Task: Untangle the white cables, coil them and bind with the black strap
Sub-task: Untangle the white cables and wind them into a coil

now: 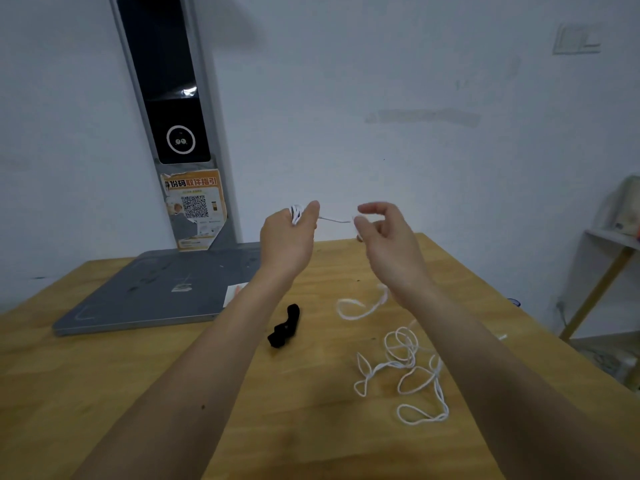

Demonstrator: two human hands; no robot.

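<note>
Both hands are raised above the wooden table (104,368). My left hand (289,237) grips a small coil of white cable (296,213) wound around its fingers. A taut stretch of the cable runs rightward to my right hand (386,237), which pinches it between curled fingers and thumb. The remaining white cable (408,372) lies in loose tangled loops on the table below my right forearm. The black strap (284,327) lies crumpled on the table between my forearms.
A grey flat base (145,299) with a tall upright post (169,116) carrying a dark screen and an orange QR sticker stands at the back left. A white shelf (606,258) stands off the table's right edge. A white wall is behind.
</note>
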